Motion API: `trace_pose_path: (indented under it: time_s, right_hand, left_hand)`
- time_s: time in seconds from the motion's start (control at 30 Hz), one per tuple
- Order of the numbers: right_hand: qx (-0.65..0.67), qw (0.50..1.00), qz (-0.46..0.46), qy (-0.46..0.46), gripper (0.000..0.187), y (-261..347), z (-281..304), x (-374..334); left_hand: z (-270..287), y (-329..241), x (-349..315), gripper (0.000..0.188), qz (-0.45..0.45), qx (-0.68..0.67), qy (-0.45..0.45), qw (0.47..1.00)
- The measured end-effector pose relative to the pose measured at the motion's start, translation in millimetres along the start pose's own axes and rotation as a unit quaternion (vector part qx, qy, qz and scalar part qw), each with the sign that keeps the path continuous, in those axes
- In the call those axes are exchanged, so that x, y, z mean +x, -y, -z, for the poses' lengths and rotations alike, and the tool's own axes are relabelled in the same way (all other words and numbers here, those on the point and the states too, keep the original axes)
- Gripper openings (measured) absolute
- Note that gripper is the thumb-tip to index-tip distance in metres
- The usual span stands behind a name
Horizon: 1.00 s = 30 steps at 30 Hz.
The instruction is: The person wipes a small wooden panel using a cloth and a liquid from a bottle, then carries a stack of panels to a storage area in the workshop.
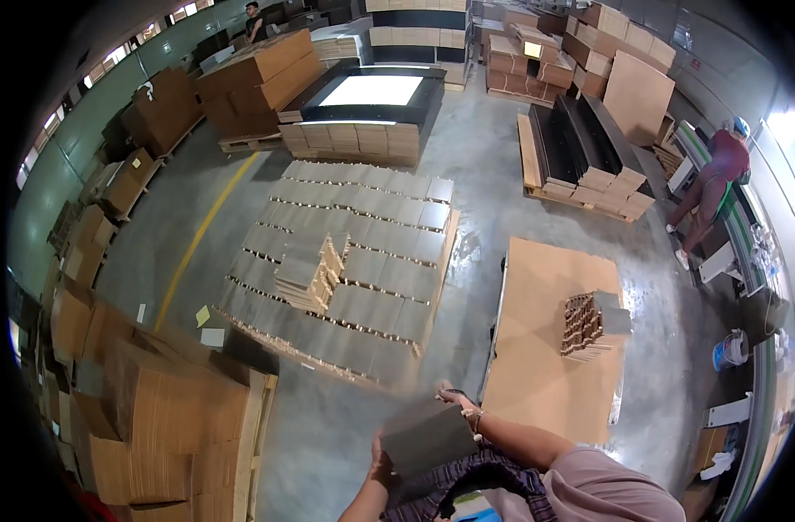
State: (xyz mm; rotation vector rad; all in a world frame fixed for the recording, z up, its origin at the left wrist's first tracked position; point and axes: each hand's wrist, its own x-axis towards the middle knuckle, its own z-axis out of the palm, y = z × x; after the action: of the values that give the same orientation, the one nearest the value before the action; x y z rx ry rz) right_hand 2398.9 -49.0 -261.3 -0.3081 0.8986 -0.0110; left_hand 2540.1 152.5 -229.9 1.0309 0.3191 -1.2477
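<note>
Close to my body I hold a flat dark grey rectangular panel (429, 438); whether it is one piece or several stacked cannot be told. My left hand (381, 458) grips its left edge, and the fingers of my right hand (457, 398) close around the far right corner. Ahead to the left, a wide pallet load of grey panels (380, 261) lies in rows, with a small pile of panels (303, 271) on top. To the right, a brown cardboard sheet (537, 348) carries another stack of grey panels (608, 324) with notched brown edges.
Brown cartons (167, 426) on a wooden pallet stand at near left. Dark boards (580, 143) are stacked on a pallet farther right. A person (719, 170) bends over a long machine line (745, 226) along the right. A bucket (730, 350) sits beside it.
</note>
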Motion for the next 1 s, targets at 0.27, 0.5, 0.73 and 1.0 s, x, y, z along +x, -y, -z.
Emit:
trace_pose_path:
  time_s: [0.27, 0.5, 0.73, 1.0]
  right_hand:
    - [-0.126, 0.983, 0.062, 0.118, 0.044, 70.3, 56.9, 146.8]
    - [-0.332, 0.929, 0.086, 0.140, 0.049, 219.1, 26.7, 186.9]
    - [-0.251, 0.966, -0.050, -0.047, 0.026, 364.4, -16.3, 170.0]
    - [-0.278, 0.951, -0.121, -0.059, 0.029, 434.7, 4.9, 207.5]
  left_hand:
    - [-13.3, -22.6, 117.3, 0.042, 0.001, -0.017, -0.002, 1.000]
    - [-124.3, -61.0, 194.6, 0.045, -0.121, -0.103, 0.149, 0.976]
    - [-186.5, -45.5, 294.6, 0.048, 0.046, -0.194, -0.011, 0.980]
    - [-222.2, -47.9, 360.6, 0.049, 0.074, -0.215, -0.068, 0.971]
